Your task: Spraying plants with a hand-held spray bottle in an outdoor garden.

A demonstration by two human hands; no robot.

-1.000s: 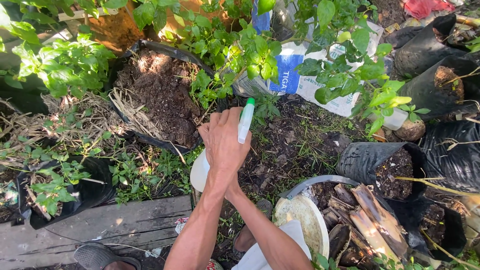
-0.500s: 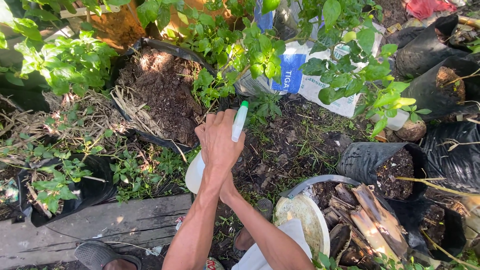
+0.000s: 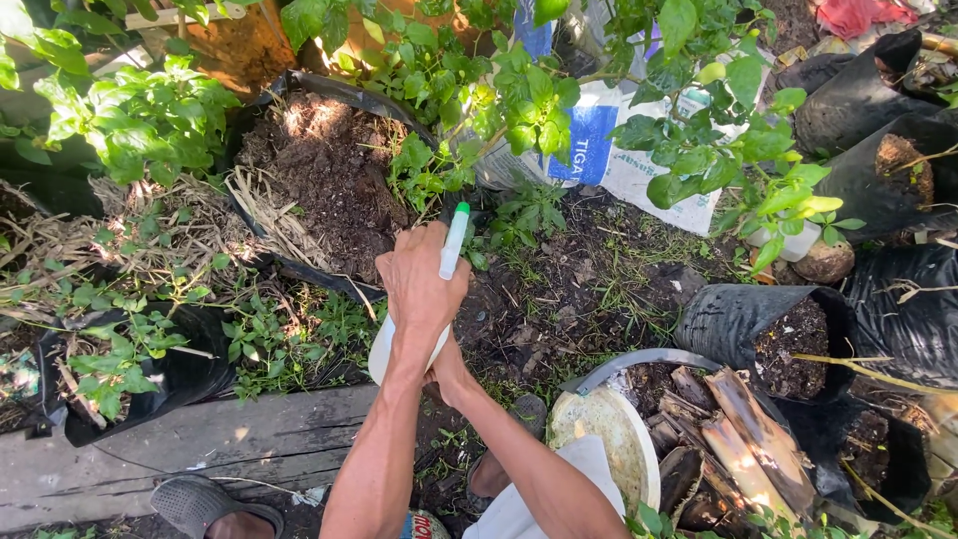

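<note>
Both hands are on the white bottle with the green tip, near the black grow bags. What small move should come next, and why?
Probably tilt the bottle a little further towards the soil bag. Its green tip already points up at the bag's near edge, and the left hand grips the top while the right hand supports underneath.

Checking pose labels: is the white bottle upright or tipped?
Tipped. The white bottle lies slanted in the left hand, green tip up and away towards the plants, wide base down at the wrist. The right hand is mostly hidden beneath.
</note>
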